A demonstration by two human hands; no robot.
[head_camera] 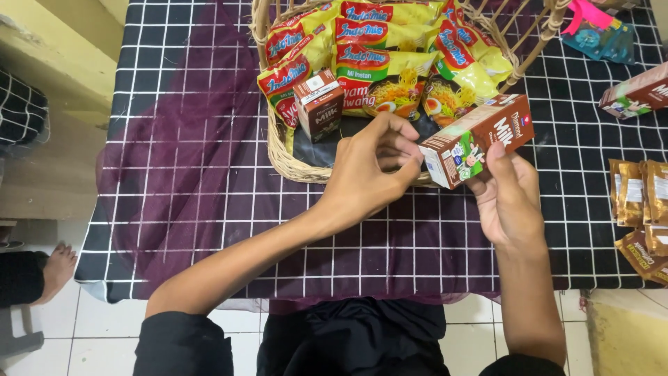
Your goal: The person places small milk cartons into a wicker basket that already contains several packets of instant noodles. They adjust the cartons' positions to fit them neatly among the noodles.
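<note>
Both hands hold one brown and white milk carton point(480, 136) just in front of a wicker basket point(287, 161). My right hand point(511, 198) grips the carton from below, thumb on its front. My left hand point(369, 173) pinches the carton's near end with its fingertips. Inside the basket stands a second small brown milk carton point(318, 104), leaning against several yellow and red instant noodle packets point(379, 59).
The basket sits on a table under a black cloth with a white grid point(390, 244) and a sheer purple cloth point(188, 139). Another milk carton point(637, 92), brown sachets point(640, 198) and a teal packet point(602, 36) lie at the right. A person's bare foot point(56, 268) rests on the floor at left.
</note>
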